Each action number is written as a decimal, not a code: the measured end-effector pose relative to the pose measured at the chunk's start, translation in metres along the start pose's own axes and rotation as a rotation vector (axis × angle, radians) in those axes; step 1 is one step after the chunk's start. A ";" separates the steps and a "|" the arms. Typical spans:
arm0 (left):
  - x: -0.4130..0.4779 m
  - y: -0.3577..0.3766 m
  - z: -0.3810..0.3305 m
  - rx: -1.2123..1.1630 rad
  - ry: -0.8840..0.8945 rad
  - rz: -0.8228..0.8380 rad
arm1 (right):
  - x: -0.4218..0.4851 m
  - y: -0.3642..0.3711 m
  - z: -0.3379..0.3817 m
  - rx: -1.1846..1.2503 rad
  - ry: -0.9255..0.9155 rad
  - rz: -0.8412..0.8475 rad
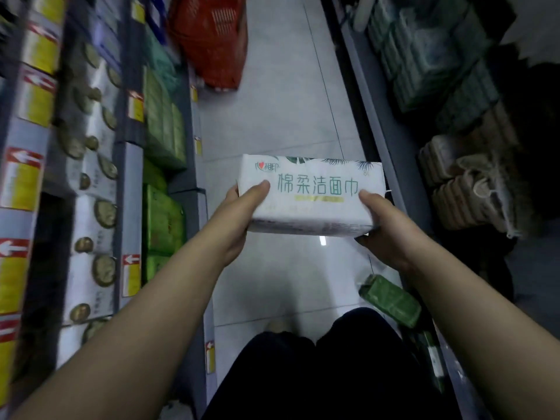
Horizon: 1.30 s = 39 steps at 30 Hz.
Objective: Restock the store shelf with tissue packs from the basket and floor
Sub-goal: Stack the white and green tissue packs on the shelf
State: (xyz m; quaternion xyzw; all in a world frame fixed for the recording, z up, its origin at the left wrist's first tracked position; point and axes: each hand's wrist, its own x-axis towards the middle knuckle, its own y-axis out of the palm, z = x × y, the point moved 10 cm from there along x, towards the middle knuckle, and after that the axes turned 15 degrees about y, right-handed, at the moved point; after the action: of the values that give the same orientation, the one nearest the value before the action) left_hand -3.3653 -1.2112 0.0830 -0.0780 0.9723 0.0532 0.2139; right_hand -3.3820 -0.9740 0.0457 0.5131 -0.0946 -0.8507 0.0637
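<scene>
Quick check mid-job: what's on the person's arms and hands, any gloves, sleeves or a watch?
Nothing worn: the left hand and right hand have no gloves, rings or watch showing. The left forearm and right forearm are bare, no sleeve in view to the frame edge.

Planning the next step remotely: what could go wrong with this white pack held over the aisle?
The white pack, gripped only at its ends by the left hand and right hand, might slip. The green pack on the floor close by could be stepped on. The red basket ahead narrows the way.
</scene>
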 end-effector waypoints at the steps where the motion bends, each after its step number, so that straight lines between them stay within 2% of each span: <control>1: -0.007 -0.005 -0.024 -0.021 0.042 -0.018 | -0.015 0.013 0.019 -0.029 -0.049 -0.003; 6: -0.037 -0.022 -0.123 -0.041 0.226 -0.093 | -0.095 0.073 0.117 -0.213 -0.324 -0.026; 9: -0.056 -0.032 -0.177 0.012 0.320 -0.208 | -0.139 0.106 0.178 -0.310 -0.446 0.009; 14: -0.100 -0.045 -0.257 0.093 0.476 -0.386 | -0.200 0.168 0.251 -0.471 -0.600 0.129; 17: -0.133 -0.066 -0.294 0.070 0.553 -0.581 | -0.228 0.213 0.274 -0.525 -0.670 0.236; 22: -0.211 -0.097 -0.347 0.039 0.697 -0.935 | -0.284 0.290 0.288 -0.617 -0.784 0.446; 26: -0.278 -0.116 -0.377 0.051 0.796 -1.139 | -0.336 0.346 0.286 -0.698 -0.863 0.600; 30: -0.348 -0.119 -0.405 0.172 0.874 -1.320 | -0.384 0.393 0.270 -0.733 -0.904 0.779; 37: -0.453 -0.121 -0.431 0.388 0.869 -1.617 | -0.458 0.465 0.231 -0.707 -0.905 1.092; 39: -0.475 -0.121 -0.438 0.436 0.846 -1.692 | -0.474 0.483 0.222 -0.732 -0.937 1.123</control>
State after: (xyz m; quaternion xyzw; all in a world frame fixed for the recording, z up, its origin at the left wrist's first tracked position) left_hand -3.0966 -1.3285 0.6716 -0.7230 0.5796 -0.3321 -0.1762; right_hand -3.3526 -1.3256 0.6638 -0.0729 -0.0707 -0.7952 0.5978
